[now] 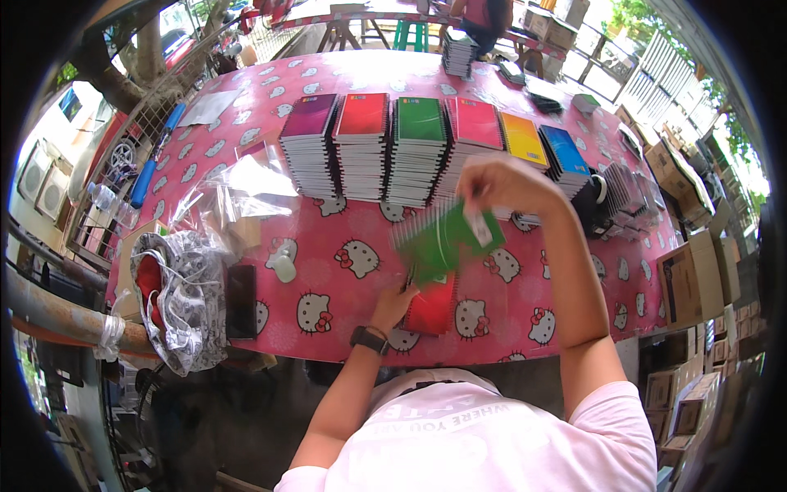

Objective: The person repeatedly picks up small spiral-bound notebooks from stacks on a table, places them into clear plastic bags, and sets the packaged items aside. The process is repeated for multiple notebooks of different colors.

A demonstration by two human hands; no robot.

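Note:
My right hand [502,185] is raised in front of the notebook stacks and pinches a green spiral notebook [443,250] by its upper right side. The green notebook is tilted and smeared by motion. Under its lower edge a red notebook [431,310] lies near the table's front edge, partly covered. My left hand [397,305], with a dark watch on the wrist, grips the red notebook's left edge; its fingertips are partly hidden. Beyond stand stacks of spiral notebooks: purple [310,148], red [362,148], green [419,152], pink [475,123], yellow [523,139] and blue [564,151].
Clear plastic wrapping [246,184] and a small bottle [284,268] lie left on the pink patterned table [328,238]. A patterned bag [190,299] sits at the left edge beside a dark flat object [242,302]. Cardboard boxes [690,283] stand right. Another person [484,20] is at the far side.

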